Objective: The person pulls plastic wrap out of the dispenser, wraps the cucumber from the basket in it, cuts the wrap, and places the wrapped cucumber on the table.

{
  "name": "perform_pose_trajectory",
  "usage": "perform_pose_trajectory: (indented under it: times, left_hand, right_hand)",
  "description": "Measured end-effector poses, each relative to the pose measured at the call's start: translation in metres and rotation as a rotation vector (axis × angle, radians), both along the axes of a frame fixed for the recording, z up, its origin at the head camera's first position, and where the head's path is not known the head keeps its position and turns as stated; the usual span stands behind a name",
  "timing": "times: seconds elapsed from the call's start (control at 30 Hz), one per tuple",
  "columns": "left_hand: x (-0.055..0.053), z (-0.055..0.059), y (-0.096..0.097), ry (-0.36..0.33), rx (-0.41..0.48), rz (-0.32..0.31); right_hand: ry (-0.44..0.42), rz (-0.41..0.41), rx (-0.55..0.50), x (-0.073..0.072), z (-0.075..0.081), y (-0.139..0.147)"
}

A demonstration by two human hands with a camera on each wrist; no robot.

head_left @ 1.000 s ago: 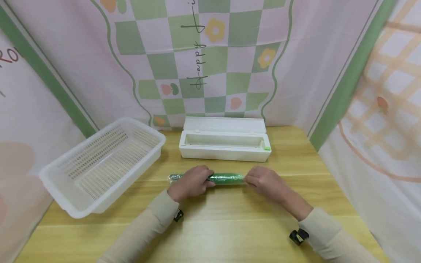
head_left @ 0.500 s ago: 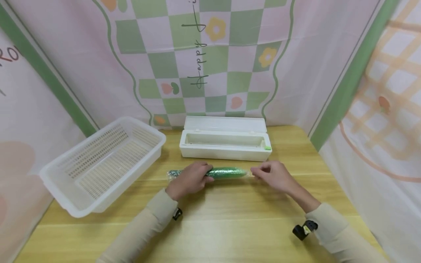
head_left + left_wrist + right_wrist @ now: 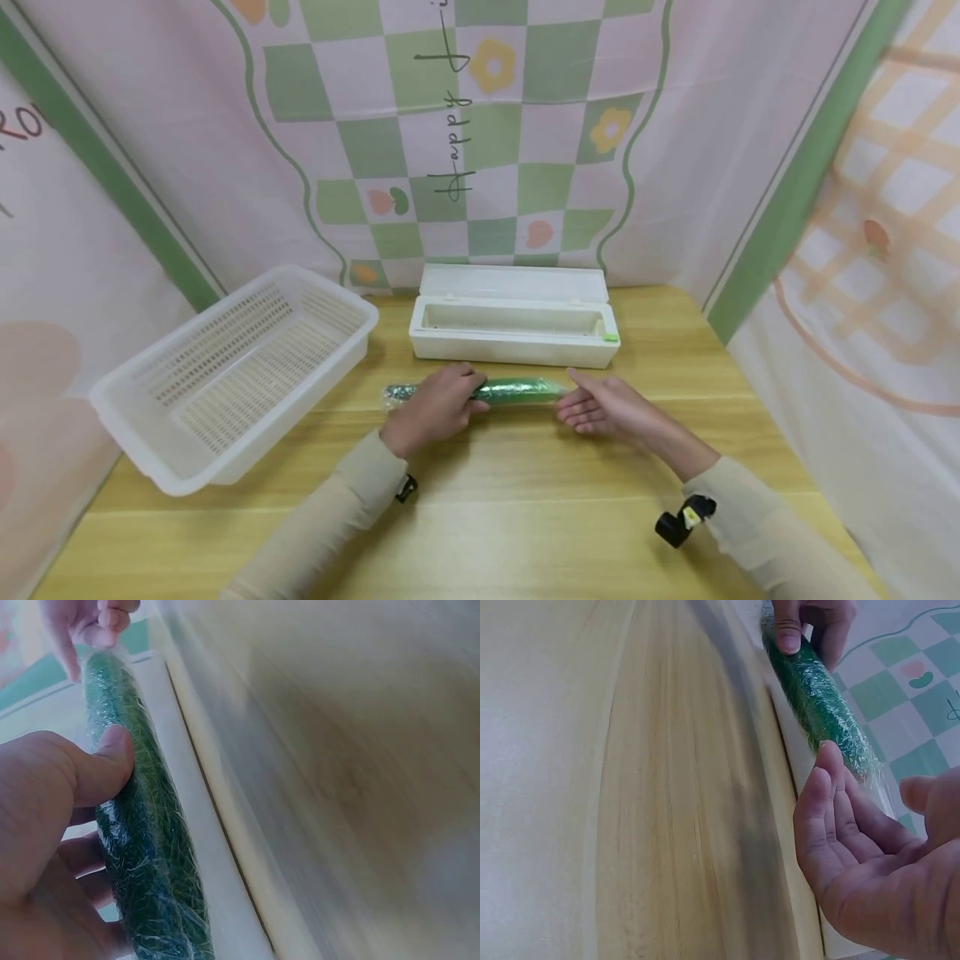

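Note:
A cucumber (image 3: 521, 390) in clear cling film lies crosswise in front of the person, just above the wooden table. My left hand (image 3: 435, 408) grips it around the middle; in the left wrist view the thumb lies along the wrapped cucumber (image 3: 154, 832), with the fingers behind it. At its right end is my right hand (image 3: 611, 407), thumb spread away from the fingers. The right wrist view has those fingertips (image 3: 826, 756) against or very close to the film end of the cucumber (image 3: 814, 694); contact is hard to tell. Beyond the left hand, the other film end sticks out.
A long white box (image 3: 513, 350) with its lid (image 3: 513, 284) raised stands behind the cucumber, a small green piece (image 3: 611, 337) at its right corner. On the left sits a white slotted basket (image 3: 187, 473). A patterned cloth (image 3: 495, 133) hangs behind the wooden table (image 3: 510, 517).
My right hand was pinching the film at the right end; it drew outward, then let go and came back with its fingers extended. The left hand keeps its grip, with the cucumber slightly farther away.

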State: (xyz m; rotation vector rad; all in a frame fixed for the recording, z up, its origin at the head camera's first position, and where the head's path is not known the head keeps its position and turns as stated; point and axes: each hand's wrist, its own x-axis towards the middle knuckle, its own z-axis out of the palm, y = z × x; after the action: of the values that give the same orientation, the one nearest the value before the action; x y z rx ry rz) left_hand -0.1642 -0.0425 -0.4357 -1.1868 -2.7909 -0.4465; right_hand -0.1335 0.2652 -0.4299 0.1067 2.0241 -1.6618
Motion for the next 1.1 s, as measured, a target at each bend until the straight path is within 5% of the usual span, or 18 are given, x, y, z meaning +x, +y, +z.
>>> perform_pose_trajectory:
  times: [0.4, 0.63, 0.83, 0.97, 1.1]
  left_hand:
    - [0.0, -0.001, 0.005, 0.085, -0.001, -0.016]
    - [-0.001, 0.0, 0.006, 0.033, 0.004, 0.013]
    - [-0.003, 0.003, 0.005, -0.083, 0.057, 0.012]
    - [-0.006, 0.005, 0.002, -0.159, 0.101, -0.003]
    - [-0.008, 0.007, 0.0, -0.183, 0.121, -0.04]
  right_hand:
    - [0.034, 0.009, 0.003, -0.007, -0.004, -0.007]
    - [0.303, 0.004, 0.188, -0.004, -0.005, -0.017]
    - [0.474, -0.032, 0.285, 0.0, -0.009, -0.018]
    - [0.619, 0.022, 0.292, 0.002, -0.011, -0.014]
    - [0.891, 0.115, 0.386, 0.002, -0.013, -0.01]
